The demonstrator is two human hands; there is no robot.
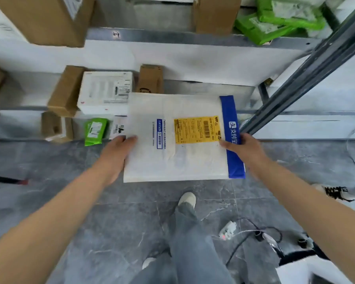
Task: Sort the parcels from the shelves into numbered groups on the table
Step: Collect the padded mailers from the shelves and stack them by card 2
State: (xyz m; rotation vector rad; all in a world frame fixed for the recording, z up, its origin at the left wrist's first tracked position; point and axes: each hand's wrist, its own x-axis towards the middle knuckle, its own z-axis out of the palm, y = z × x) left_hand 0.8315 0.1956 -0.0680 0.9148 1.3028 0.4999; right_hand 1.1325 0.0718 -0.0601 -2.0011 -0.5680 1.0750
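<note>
A flat white padded envelope (pixel 172 160) with a yellow shipping label and a blue flap on its right edge is held level in front of the shelves. My left hand (pixel 116 154) grips its left edge, thumb on top. On the other side my right hand (pixel 247 149) grips the blue flap, thumb pressing near the yellow label. The fingers of both hands are hidden under the envelope.
Lower shelves hold a white box (pixel 106 92), brown cartons (pixel 67 90), and a small green pouch (pixel 94 131). Upper shelf carries a big carton (pixel 43 17) and green bags (pixel 279 19). A grey shelf post (pixel 307 78) slants at right. A power strip and cables (pixel 229 230) lie on the floor.
</note>
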